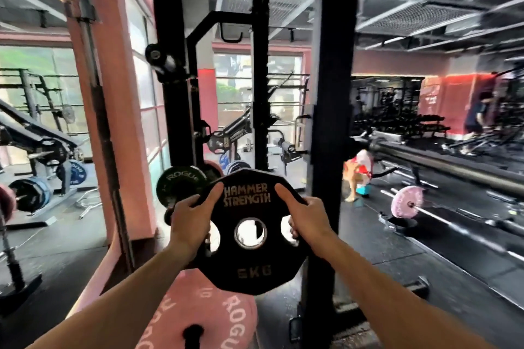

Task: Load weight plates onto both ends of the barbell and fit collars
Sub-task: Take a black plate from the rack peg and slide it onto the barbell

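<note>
Upright, black plate (249, 231) between left hand (189, 224), right hand (309, 221), grip at side holes

The black weight plate (249, 231) has "HAMMER STRENGTH" in pale letters across its top, and "5KG" near its bottom (the first sign is a bit blurry). The pink plate (198, 317) low down says "ROGUE" in white around its edge, with a small "10" near the top. The dark plate with a green rim (181, 187) behind says "ROGUE" too. The blue plate (77, 173) far left has white letters too blurry to read.
</note>
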A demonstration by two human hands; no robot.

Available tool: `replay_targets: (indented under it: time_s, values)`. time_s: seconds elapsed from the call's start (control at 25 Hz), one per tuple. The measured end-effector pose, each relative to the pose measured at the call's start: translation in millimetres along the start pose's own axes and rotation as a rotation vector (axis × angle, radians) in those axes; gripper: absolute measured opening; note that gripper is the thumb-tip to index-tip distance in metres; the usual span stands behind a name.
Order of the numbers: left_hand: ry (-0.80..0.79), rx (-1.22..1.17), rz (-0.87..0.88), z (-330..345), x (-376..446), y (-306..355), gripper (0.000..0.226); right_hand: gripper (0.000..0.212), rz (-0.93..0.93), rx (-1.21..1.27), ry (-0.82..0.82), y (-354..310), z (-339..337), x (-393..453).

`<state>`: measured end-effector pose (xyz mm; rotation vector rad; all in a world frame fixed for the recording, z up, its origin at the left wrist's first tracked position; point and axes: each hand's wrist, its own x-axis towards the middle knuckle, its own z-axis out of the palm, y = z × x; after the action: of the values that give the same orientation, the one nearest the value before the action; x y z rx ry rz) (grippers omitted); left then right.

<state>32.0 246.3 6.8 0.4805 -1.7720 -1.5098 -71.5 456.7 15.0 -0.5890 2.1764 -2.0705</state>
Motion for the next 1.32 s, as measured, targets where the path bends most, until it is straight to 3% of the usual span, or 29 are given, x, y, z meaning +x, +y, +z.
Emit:
replay_targets:
  time_s: [0.24, 0.36, 0.52, 0.64, 1.0, 1.32]
  values:
    - [-0.179, -0.117, 0.063, 155, -91, 66, 0.075, 0.069, -0.084, -0.127, 0.264, -34, -187, -60]
    - [-0.227, -0.124, 0.075, 231, -137, 102, 0.074, 0.080, -0.087, -0.167, 0.388, -45, -281, -86]
    - [-0.273, -0.120, 0.097, 309, -185, 136, 0.077, 0.089, -0.093, -0.211, 0.498, -49, -375, -105]
    - [-0.304, -0.095, 0.080, 358, -208, 155, 0.089, 0.079, -0.110, -0.174, 0.554, -48, -432, -104]
    - [-0.416, -0.004, 0.103, 453, -175, 154, 0.079, 0.085, -0.115, -0.148, 0.618, -20, -498, -33]
    - [-0.310, 0.074, 0.180, 480, -157, 153, 0.084, 0.086, -0.171, -0.047, 0.495, 2, -518, 25]
